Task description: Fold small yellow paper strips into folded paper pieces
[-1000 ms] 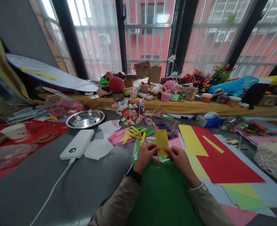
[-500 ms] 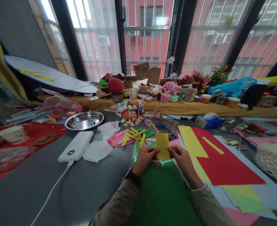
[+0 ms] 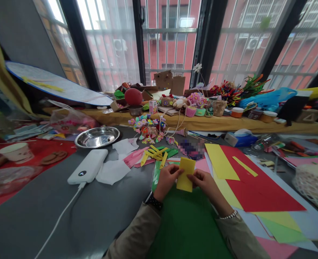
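Pinching a small yellow paper (image 3: 185,169) by its left and right edges, your left hand (image 3: 166,180) and right hand (image 3: 206,182) sit close but apart, over the far part of a green sheet (image 3: 188,225). Pulling outward could tear it; uneven pressure might crease it crookedly.

no words or numbers can be read. the power bank (image 3: 90,162) has tiny light marks on its dark screen (image 3: 82,173), too small to tell. a brown box (image 3: 307,115) shows a pale triangle.
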Tool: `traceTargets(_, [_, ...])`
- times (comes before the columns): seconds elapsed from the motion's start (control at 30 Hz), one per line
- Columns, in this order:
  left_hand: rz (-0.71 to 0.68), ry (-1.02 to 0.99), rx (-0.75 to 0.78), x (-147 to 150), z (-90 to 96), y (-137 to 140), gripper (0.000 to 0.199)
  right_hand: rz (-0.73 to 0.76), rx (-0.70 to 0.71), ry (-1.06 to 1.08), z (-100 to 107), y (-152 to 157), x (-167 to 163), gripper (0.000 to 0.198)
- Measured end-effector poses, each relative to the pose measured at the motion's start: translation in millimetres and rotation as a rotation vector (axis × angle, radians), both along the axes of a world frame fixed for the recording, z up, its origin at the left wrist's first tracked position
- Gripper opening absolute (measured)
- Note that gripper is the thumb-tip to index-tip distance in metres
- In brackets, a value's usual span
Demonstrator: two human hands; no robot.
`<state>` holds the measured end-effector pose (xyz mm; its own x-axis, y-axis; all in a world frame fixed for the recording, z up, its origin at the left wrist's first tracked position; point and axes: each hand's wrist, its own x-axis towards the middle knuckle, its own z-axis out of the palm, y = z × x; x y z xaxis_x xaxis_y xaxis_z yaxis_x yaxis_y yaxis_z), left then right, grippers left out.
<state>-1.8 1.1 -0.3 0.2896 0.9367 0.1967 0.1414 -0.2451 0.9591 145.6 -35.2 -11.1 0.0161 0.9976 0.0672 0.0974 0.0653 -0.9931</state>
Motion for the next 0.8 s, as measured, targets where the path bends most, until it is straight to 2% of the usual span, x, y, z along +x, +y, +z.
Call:
traceTargets(0.1, [0.019,-0.088,-0.096,-1.5,2.0,1.1,0.026,0.024,0.008,-0.005,2.4,-1.2,-1.9,0.024])
traceTargets(0.33, [-0.07,-0.173,-0.244,1.0,0.6,1.0,0.028,-0.09,0.101,0.07,4.0,-0.4,1.7,0.021])
traceTargets(0.53, [-0.002,-0.299,-0.191,-0.2,-2.5,2.8,0.026,-0.055,0.113,-0.035,-0.6,1.3,3.2,0.022])
traceTargets(0.8, [0.044,-0.307,-0.149,-2.8,-1.4,3.7,0.023,-0.046,0.102,-0.068,0.8,1.8,3.0,0.023])
